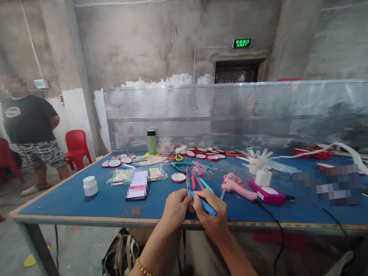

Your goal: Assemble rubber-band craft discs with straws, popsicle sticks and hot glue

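Observation:
My right hand grips a blue pen-like stick over the near edge of the blue table. My left hand is closed beside it, its fingertips pinching the stick's upper end; a gold bracelet sits on that wrist. Just beyond my hands lie several coloured sticks, red, green and teal. A small round red-rimmed mirror lies to their left.
A pink glue gun and a magenta device with a black cable lie to the right. A white jar, a green flask, scissors and more round mirrors sit farther back. A perforated metal screen backs the table. A person stands at left near red chairs.

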The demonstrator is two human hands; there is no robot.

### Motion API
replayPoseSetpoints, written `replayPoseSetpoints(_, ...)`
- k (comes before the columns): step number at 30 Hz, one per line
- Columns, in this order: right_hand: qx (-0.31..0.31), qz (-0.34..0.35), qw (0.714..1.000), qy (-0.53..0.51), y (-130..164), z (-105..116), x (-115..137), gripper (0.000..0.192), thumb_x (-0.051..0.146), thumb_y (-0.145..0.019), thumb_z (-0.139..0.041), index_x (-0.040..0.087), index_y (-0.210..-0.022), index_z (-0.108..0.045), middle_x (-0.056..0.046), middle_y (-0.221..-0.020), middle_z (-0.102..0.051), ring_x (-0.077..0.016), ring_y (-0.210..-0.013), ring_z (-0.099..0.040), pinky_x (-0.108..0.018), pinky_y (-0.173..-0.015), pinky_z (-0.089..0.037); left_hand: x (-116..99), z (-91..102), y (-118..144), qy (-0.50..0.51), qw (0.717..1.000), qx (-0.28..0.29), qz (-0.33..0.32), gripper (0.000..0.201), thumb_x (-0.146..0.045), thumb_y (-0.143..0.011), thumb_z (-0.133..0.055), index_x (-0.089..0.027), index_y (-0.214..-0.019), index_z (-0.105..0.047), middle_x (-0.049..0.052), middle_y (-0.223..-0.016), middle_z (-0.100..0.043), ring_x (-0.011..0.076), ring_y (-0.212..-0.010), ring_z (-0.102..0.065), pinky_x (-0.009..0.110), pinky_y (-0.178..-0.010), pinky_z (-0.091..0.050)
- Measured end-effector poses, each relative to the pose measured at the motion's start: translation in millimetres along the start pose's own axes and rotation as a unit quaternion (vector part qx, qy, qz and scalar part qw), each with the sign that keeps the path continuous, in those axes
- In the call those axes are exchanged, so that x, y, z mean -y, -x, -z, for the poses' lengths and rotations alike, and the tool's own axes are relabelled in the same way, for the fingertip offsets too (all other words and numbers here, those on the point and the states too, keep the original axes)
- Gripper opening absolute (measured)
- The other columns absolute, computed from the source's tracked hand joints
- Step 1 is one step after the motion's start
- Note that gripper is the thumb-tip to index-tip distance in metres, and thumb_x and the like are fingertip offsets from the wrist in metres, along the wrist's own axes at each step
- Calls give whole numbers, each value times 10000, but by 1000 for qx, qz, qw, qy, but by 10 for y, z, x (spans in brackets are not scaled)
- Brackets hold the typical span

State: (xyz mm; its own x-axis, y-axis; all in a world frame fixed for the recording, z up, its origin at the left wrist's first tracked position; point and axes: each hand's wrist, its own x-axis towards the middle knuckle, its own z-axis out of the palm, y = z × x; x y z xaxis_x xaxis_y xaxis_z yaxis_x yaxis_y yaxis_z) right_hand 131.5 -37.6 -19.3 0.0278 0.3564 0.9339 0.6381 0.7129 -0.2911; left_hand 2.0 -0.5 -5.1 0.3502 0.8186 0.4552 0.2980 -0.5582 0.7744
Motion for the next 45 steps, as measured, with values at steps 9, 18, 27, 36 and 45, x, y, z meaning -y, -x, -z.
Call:
replayPoseSetpoints(9, 4, -4, 1000, 3, 4, 5, 3, 102, 168, -879, -535, 194, -841, -627, -20, -718, -616, -152, -665, -590, -279, -662, -474, -4, 1, -11, 4, 1000, 3, 7, 267, -280, -831, -441, -172, -594, -499, -35, -565, -553, 119, -576, -479, 227, -552, -277)
replayPoseSetpoints(18, -9, -4, 1000, 7, -15, 2, 21, 112, 174, -878, -531, 194, -822, -625, -15, -701, -610, -144, -642, -576, -273, -646, -466, 2, -5, 0, 18, 1000, 2, 3, 282, -299, -839, -448, -175, -592, -504, -34, -564, -567, 118, -569, -493, 225, -555, -304)
replayPoseSetpoints(27, -8, -8, 1000, -1, -8, 8, 18, 97, 156, -873, -541, 192, -826, -618, -15, -705, -606, -144, -644, -572, -275, -646, -462, -1, 2, -3, 10, 1000, 5, 2, 288, -303, -843, -439, -175, -590, -495, -31, -567, -573, 117, -576, -502, 218, -559, -303)
replayPoseSetpoints(36, -4, -8, 1000, 9, -4, 10, 15, 104, 166, -879, -532, 194, -833, -621, -21, -714, -613, -149, -656, -579, -281, -652, -473, 6, -6, -5, 15, 1000, 6, 2, 294, -313, -843, -438, -178, -588, -499, -27, -563, -575, 120, -572, -505, 216, -556, -316)
replayPoseSetpoints(45, 0, -12, 1000, 0, -2, 0, -2, 96, 158, -873, -541, 197, -836, -621, -20, -719, -613, -156, -663, -586, -286, -665, -471, 4, 0, -1, 10, 1000, 4, -4, 290, -293, -847, -439, -174, -593, -512, -31, -572, -580, 117, -573, -501, 218, -557, -304)
